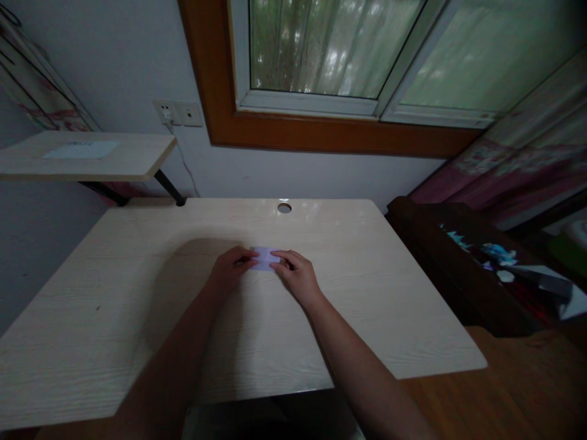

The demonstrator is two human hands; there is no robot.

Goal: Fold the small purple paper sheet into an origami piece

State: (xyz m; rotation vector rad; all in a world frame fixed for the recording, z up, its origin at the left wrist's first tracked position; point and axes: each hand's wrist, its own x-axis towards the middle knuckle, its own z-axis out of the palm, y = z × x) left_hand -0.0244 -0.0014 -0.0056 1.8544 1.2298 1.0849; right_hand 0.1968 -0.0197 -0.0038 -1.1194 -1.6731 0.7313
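A small light-purple piece of paper (264, 259) lies on or just above the pale wooden desk (376, 293), near the middle. It looks rectangular, with faint lines that may be creases. At its left edge, my left hand (230, 266) pinches it between thumb and fingers. My right hand (298, 273) grips the right edge the same way, thumb nearer to me and index finger farther off. Both palms face inward, and the fingertips cover the paper's side edges.
A raised shelf (142, 150) on black legs stands at the back left, bearing a pale sheet (82, 150). Toward the back edge is a round cable hole (284, 208). Right of the desk, a dark wooden cabinet (440, 263) carries assorted items. A window (321, 55) is ahead.
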